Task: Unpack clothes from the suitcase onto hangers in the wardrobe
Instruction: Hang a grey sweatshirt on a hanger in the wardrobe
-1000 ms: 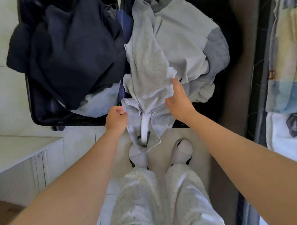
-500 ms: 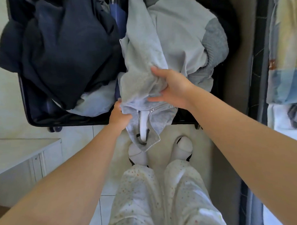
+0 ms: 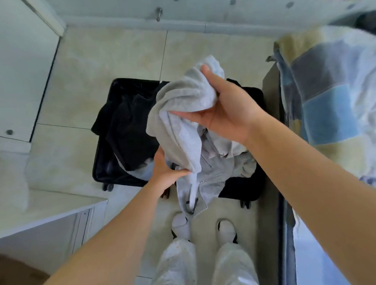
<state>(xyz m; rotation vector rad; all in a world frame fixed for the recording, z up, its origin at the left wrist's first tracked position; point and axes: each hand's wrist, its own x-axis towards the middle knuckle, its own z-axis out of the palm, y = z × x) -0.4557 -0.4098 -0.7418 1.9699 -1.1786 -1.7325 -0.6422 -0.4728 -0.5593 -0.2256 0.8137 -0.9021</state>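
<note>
Pale floor tiles [image 3: 107, 60] fill the middle of the view. At far left we log a white cabinet [image 3: 14, 69], cut by the frame edge, and below it a white low unit [image 3: 48, 208].

A black suitcase [image 3: 97, 166] lies open on the tiles. Its left half holds a heap of dark clothes [image 3: 129, 131]; we cannot separate one piece from another in the shadow.

Left hand [image 3: 165, 173]: thumb and fingers closed on a fold of the grey zip top [image 3: 181, 97], low down on it. The fingertips are tucked behind the cloth, so we see only the thumb across the front.

The grey zip top is held above the suitcase's right half, partly still resting in it. Its long axis runs top to bottom of the frame: a bunched upper end is high in the grip, and the lower end points down at the person's white socks [image 3: 181, 224]. A pale drawstring [image 3: 192, 195] hangs along the same line. We cannot tell hood from sleeve in the bunch, and the zip is only partly visible.

Right hand [image 3: 229, 117]: clamped round the bunched upper end, with the thumb under and one fingertip showing over the top. The other fingers are hidden by cloth.

Far right, a patchwork blanket [image 3: 326, 99] is blurred and runs out of frame.
</note>
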